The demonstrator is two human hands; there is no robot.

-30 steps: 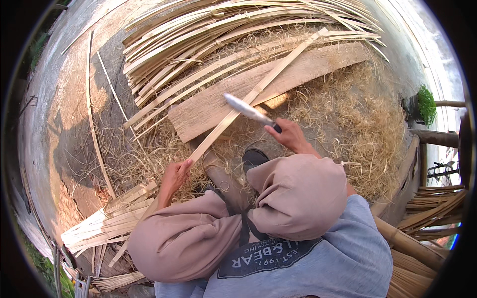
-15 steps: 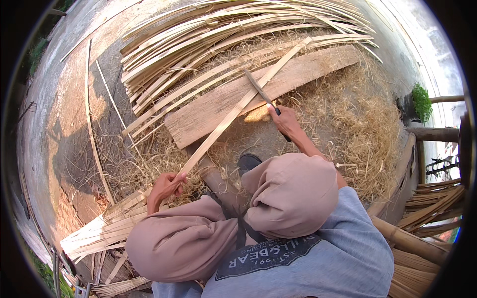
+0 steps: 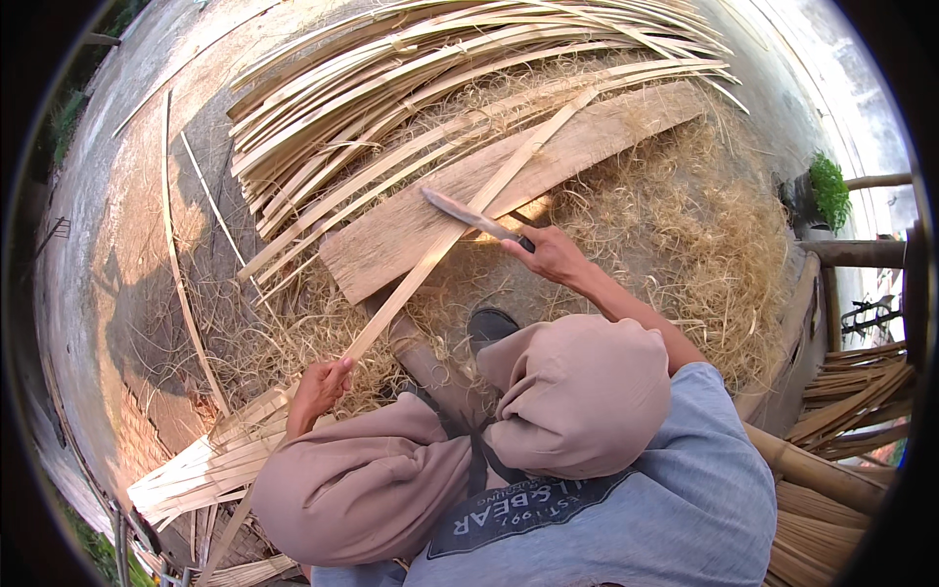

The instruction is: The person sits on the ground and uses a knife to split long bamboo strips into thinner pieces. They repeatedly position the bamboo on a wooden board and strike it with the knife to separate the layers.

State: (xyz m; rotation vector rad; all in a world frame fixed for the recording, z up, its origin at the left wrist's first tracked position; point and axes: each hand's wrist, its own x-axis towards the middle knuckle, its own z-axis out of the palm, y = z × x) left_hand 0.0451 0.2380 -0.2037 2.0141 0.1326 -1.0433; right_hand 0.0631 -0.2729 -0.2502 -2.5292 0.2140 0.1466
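A long pale bamboo strip (image 3: 418, 271) slants across a flat wooden board (image 3: 377, 249). My left hand (image 3: 321, 387) pinches the strip's near end beside my left knee. My right hand (image 3: 554, 256) is closed round the dark handle of a knife (image 3: 468, 215). The blade lies crosswise over the strip near the board's lower edge, its tip pointing up and left. Whether the edge touches the strip I cannot tell.
A large pile of bamboo strips (image 3: 333, 127) lies beyond the board. Curled shavings (image 3: 675, 245) cover the floor to the right. More strips (image 3: 210, 460) lie by my left knee. A bamboo pole (image 3: 812, 470) runs along the right, near a green plant (image 3: 829, 191).
The knife has come toward me along the strip and turned more crosswise, its tip swinging left. My left hand keeps hold of the strip's near end, slightly lower.
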